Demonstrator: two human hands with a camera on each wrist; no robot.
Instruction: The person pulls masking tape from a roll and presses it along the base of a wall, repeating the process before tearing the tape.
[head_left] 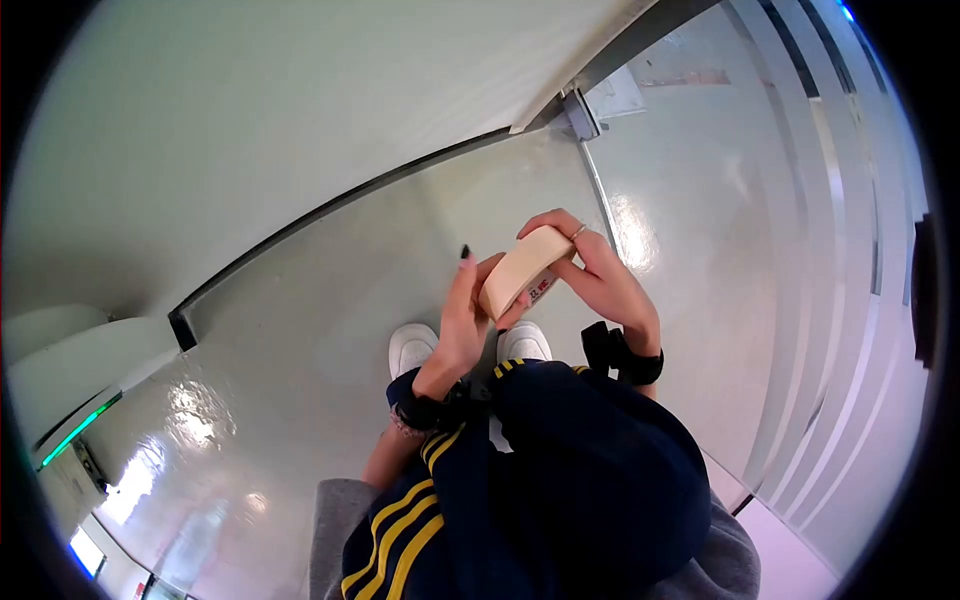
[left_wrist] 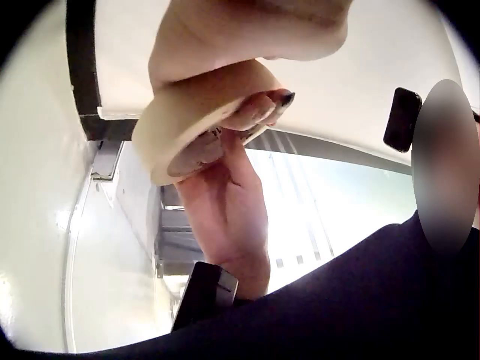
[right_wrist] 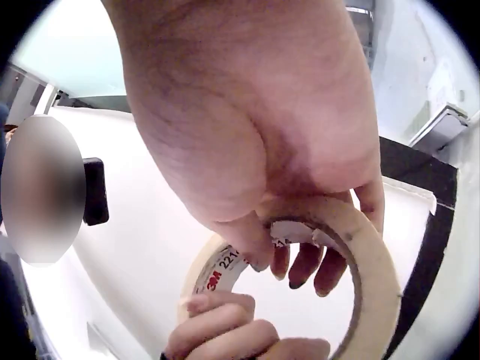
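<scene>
Both hands hold a wide roll of cream masking tape (head_left: 527, 268) out in front of the body, above the shoes. The left hand (head_left: 466, 315) grips its near left side; in the right wrist view, the left fingers (right_wrist: 217, 330) hook over the ring into the core. One dark-nailed digit of that hand points away from the roll. At the far right side, the right hand (head_left: 603, 280) wraps the ring, its thumb inside the core and its fingertips (right_wrist: 330, 274) showing through the hole. Red and black print marks the core's inner wall.
White shoes (head_left: 412, 348) stand on the glossy grey floor (head_left: 330, 290). A pale wall (head_left: 300, 110) with a dark skirting runs along the far left. Striped glass (head_left: 830, 200) rises at the right, with a metal door fitting (head_left: 580, 115) near its far end.
</scene>
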